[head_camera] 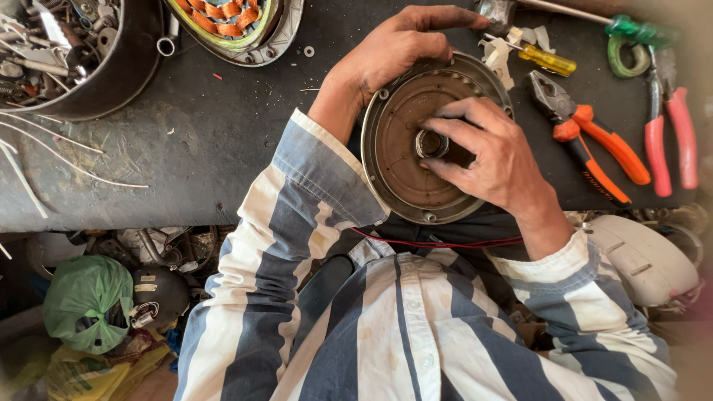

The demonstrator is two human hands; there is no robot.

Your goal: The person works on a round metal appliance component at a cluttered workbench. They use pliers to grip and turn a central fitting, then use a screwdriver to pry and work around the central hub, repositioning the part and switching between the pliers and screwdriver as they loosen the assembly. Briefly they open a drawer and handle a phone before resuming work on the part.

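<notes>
A round metal motor cover point(405, 160), brown inside, lies at the near edge of the dark workbench point(208, 141). My left hand point(397, 48) grips its far rim, fingers curled over the edge. My right hand point(494, 156) rests on the cover, and its thumb and fingers pinch the small metal bearing point(429, 143) at the centre. Thin red wires point(438, 243) run under the cover's near edge, against my striped shirt.
Orange-handled pliers point(594, 145), pink-handled pliers point(668, 134), a yellow screwdriver point(546, 59) and a green-handled tool point(639, 33) lie to the right. A copper-wound stator point(230, 22) and a black bowl of metal parts point(111, 74) stand at the back left. White wires point(67, 160) trail left.
</notes>
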